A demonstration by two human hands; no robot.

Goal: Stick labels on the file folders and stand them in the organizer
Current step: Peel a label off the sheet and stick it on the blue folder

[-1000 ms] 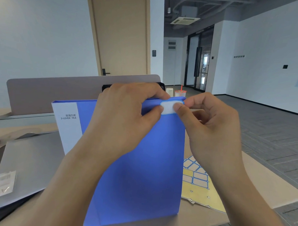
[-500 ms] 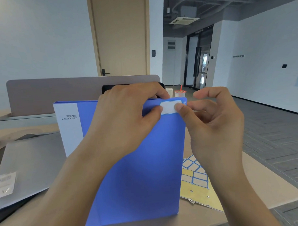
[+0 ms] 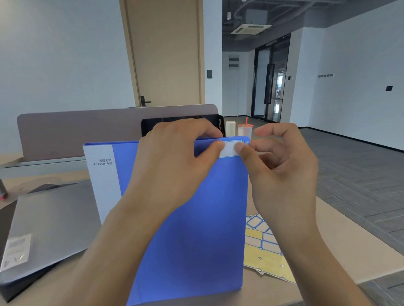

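A: Start with the big things. What's on the desk?

B: The blue folder stands upright on its bottom edge near the front, cover toward the camera, white spine strip on its left. A grey folder lies flat to its left. Behind the blue one, the black organizer shows only its top edge (no folder visible in it, as far as I can tell). The yellow label sheet lies flat just right of the blue folder's foot.

A: And the hands?

B: The left hand grips the folder's top edge, fingers curled over the back, thumb pressing on the left end of the white label at the top right corner of the cover. The right hand presses its thumb tip on the label's right end.

A: Anything different from a second ago?

B: The right hand's other fingers have lifted and spread off the folder edge; they were tucked close before. The label itself hasn't shifted, and the folder stands a touch more upright.

A: Meaning?

B: I'd judge the label is stuck and only being smoothed. Next comes standing this folder in the organizer; the grey one seems yet to be labelled.
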